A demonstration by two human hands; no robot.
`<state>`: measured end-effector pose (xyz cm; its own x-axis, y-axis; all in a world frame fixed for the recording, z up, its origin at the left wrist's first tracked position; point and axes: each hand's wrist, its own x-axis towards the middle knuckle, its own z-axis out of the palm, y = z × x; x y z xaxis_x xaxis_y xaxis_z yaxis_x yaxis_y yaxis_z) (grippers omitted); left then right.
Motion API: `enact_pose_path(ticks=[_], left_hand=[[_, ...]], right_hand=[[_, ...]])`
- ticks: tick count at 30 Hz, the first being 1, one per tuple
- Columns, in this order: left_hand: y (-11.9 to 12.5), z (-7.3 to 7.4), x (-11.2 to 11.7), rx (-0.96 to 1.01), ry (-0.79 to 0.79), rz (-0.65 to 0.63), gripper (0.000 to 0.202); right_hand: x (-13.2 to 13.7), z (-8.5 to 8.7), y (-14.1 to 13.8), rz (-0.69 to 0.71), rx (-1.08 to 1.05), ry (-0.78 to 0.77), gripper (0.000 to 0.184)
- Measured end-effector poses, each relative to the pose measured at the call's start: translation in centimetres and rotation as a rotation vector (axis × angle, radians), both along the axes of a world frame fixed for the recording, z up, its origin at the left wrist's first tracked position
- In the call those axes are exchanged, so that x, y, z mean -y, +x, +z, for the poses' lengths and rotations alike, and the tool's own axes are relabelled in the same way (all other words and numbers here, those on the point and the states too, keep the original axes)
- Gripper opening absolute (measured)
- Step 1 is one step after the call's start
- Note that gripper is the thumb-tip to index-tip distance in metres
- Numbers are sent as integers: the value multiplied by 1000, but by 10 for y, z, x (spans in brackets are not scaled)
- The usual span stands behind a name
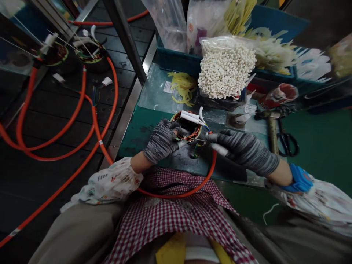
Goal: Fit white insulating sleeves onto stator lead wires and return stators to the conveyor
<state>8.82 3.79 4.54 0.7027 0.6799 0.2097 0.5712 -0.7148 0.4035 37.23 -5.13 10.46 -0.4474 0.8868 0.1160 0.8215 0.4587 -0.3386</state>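
1. The left hand [162,142], in a striped grey glove, reaches in from the lower left, back upward, its fingers and thumb gripping the near left rim of a wound ring [198,132].
2. The right hand [244,151], also gloved, comes from the right above a blue wristband [301,178]; its fingertips pinch a thin rod [198,139] at the ring's near edge.
3. The wound ring sits between the hands on the green bench [143,126], white sleeves [189,117] on top.
4. Two similar rings [95,63] stand at the left, with orange cables [113,95] beside them.
5. One hammer [273,134] and one pair of scissors [288,143] lie right.
6. One clear bag [227,69] holds many small white pieces.
7. Blue bins [178,61] behind hold plastic bags, yellowish strips [271,51] and white pieces [313,64].
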Motion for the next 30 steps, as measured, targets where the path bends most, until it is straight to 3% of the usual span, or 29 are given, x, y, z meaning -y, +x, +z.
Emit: enact_pose_path(ticks=[4,14,20,26,30], left_hand=[[0,2,0,6,4,-58,24],[-2,-6,-6,60,-33,-18,19],[-1,-8,-5,88,-19,-10,17],[-2,-21,6,73,154,-27,18],[-11,-18,6,89,116,-78,16]], right_hand=[[1,-4,-3,-37,-74,-21,42],[1,-1,-16,-97,-325,-322,34],[7,4,-20,-118,-335,-344,34],[11,5,-19,-111,-282,-256,32],[13,8,-9,-101,-336,-235,32]])
